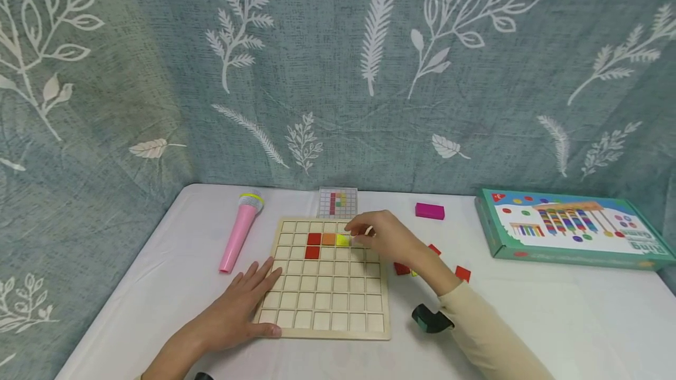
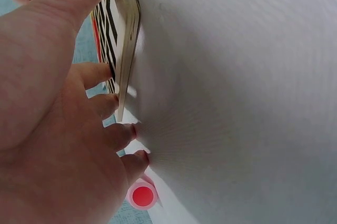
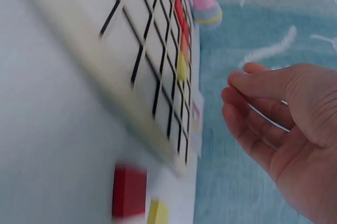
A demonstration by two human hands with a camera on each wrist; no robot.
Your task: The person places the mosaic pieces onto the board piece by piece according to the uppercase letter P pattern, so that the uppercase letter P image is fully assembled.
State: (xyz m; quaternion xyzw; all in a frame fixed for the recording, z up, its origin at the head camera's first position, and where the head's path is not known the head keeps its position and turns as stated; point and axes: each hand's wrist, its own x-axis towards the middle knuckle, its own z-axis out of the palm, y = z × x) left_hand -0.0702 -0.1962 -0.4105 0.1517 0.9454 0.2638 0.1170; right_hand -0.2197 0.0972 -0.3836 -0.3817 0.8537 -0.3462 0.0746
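A wooden grid board point(image 1: 323, 300) lies flat on the table. In its upper rows sit a red tile point(image 1: 314, 239), an orange tile point(image 1: 328, 240), a yellow tile point(image 1: 342, 240) and a second red tile point(image 1: 312, 253) below the first. My left hand point(image 1: 232, 311) rests on the board's left edge, fingers spread and thumb at the near corner. Just right of the yellow tile, my right hand point(image 1: 388, 240) hovers over the board's upper right. Its fingers are loosely bent with the thumb close to them; nothing shows between them in the right wrist view.
Behind the board is a printed pattern card point(image 1: 338, 203). A pink microphone point(image 1: 240, 231) lies left, a magenta block point(image 1: 430, 211) at the back and a green toy box point(image 1: 573, 227) at right. Loose tiles, including a red one point(image 1: 462, 273), lie by my right forearm.
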